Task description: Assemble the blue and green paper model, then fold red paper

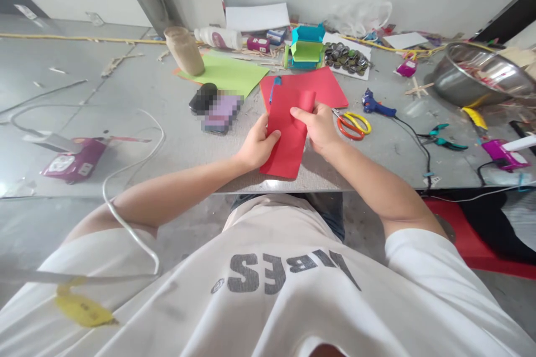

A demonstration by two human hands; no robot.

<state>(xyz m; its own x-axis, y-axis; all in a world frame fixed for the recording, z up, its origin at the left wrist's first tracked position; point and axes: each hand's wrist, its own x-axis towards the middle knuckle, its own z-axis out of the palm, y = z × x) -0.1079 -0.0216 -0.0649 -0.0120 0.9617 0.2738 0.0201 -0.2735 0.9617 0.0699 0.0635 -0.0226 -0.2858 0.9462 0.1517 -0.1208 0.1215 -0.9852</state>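
Note:
A folded red paper (287,145) is held upright above the table's front edge, its upper right corner curling over. My left hand (258,142) pinches its left side, thumb on the front. On the right side my right hand (316,125) grips the same paper near the top, thumb pressed on its face; the other fingers are behind it. Behind the held piece lie red sheets (326,86) with a blue pen (274,89) on them. Scissors with orange and yellow handles (354,125) rest just right of my right hand.
Green sheets (234,73) carry a cup (184,50); a phone (221,113) and black object (203,99) lie nearer. Rightward are a blue glue gun (378,105), pliers (444,138) and a metal bowl (477,75). A white cable (109,178) loops at left.

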